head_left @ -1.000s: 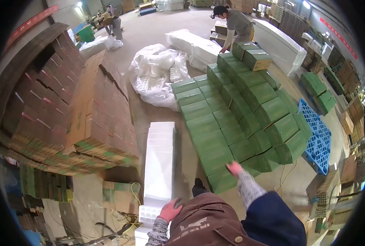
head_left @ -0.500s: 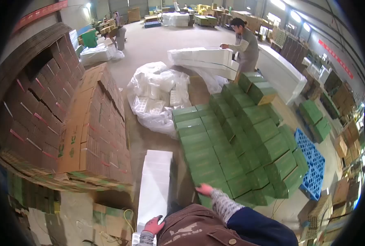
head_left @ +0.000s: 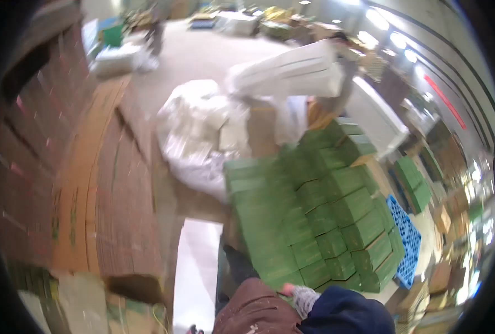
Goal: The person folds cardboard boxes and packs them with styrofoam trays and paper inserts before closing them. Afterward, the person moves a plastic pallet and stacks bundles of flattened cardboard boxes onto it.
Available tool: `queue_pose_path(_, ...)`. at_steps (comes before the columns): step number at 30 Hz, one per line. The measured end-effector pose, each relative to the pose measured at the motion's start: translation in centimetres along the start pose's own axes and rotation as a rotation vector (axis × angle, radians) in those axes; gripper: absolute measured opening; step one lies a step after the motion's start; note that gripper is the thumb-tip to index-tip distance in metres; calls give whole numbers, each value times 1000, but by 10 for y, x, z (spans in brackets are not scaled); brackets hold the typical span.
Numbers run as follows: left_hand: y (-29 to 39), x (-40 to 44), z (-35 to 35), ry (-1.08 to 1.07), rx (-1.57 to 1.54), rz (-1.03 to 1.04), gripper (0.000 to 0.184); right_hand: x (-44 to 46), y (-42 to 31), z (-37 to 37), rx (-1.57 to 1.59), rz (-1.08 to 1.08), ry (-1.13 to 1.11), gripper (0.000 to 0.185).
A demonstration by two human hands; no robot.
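Observation:
At the lower edge, only dark fingertips of my left hand (head_left: 195, 330) show, by the near end of a long white block stack (head_left: 197, 267). Its grip is out of sight. My right hand (head_left: 287, 289), pink and blurred, is close to my brown apron (head_left: 255, 306), beside the near edge of the stacked green boxes (head_left: 308, 222). Its fingers are too smeared to read. Below the knitted cuff, a dark blue sleeve (head_left: 345, 312) covers that arm. One dark shoe or leg (head_left: 239, 264) stands between the white stack and the green boxes.
Tall bundles of flattened brown cartons (head_left: 125, 195) line the left. Ahead lies a clear plastic bag of white trays (head_left: 203, 128). Beyond the green boxes, a co-worker (head_left: 342, 50) is mostly hidden behind a raised white bundle (head_left: 292, 72). A blue pallet (head_left: 406, 239) leans at right.
My view has shifted and blurred. My left hand has slid down almost out of frame, and my right hand has come nearer my body. The co-worker's white bundle is raised and tilted.

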State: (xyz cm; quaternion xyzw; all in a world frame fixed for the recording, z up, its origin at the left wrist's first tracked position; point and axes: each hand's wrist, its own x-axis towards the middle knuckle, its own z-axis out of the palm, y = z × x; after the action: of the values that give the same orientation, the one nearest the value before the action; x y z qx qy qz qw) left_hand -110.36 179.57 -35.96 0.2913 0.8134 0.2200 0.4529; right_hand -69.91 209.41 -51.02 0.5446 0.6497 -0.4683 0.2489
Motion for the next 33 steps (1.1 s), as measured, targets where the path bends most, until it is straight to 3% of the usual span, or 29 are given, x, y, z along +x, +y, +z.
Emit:
queue_pose_path(2, -2, 15, 15, 133, 17, 25, 45, 49, -43, -53, -391, -343, 0, 22)
queue_pose_path(3, 46, 8, 2, 159, -20, -54, 44, 76, -90, -83, -716, -402, -83, 21)
queue_pose_path(5, 69, 34, 8, 177, -95, -159, 50, 103, -195, -147, -931, -923, 57, 27)
queue_pose_path(6, 101, 48, -2, 164, -164, -259, 51, 143, -218, -154, -401, -617, -107, 29)
queue_pose_path(8, 136, 79, 1, 191, -343, -451, 45, 180, -307, -169, 215, -296, -137, 39)
queue_pose_path(9, 130, 52, 6, 213, -407, -396, 44, 164, -315, -166, 157, -418, -95, 48)
queue_pose_path(11, 130, 68, 37, 219, -526, -329, 43, 177, -365, -186, 53, -404, -181, 51)
queue_pose_path(14, 114, 93, 61, 166, -660, -252, 43, 176, -436, -192, -664, -415, -110, 53)
queue_pose_path(16, 135, 134, 82, 103, -590, -329, 44, 272, -405, -212, -832, -455, -14, 48)
queue_pose_path(18, 121, 148, 112, 180, -644, -375, 39, 314, -399, -209, -819, -493, 33, 43)
queue_pose_path(21, 102, 146, 142, 324, -857, -463, 35, 328, -410, -172, -585, -361, -132, 39)
queue_pose_path(24, 108, 113, 134, 464, -1156, -526, 33, 408, -335, -155, -558, -461, -271, 37)
queue_pose_path(26, 107, 83, 142, 572, -1211, -621, 33, 343, -363, -111, -1175, -789, -301, 38)
queue_pose_path(28, 101, 44, 156, 653, -1222, -752, 33, 284, -376, -67, -1501, -1173, -356, 40)
queue_pose_path(30, 92, 17, 189, 754, -1097, -882, 33, 169, -430, -11, -1157, -743, -500, 41)
queue_pose_path(33, 96, -27, 185, 839, -1198, -934, 33, 148, -419, 24, -1327, -928, -616, 42)
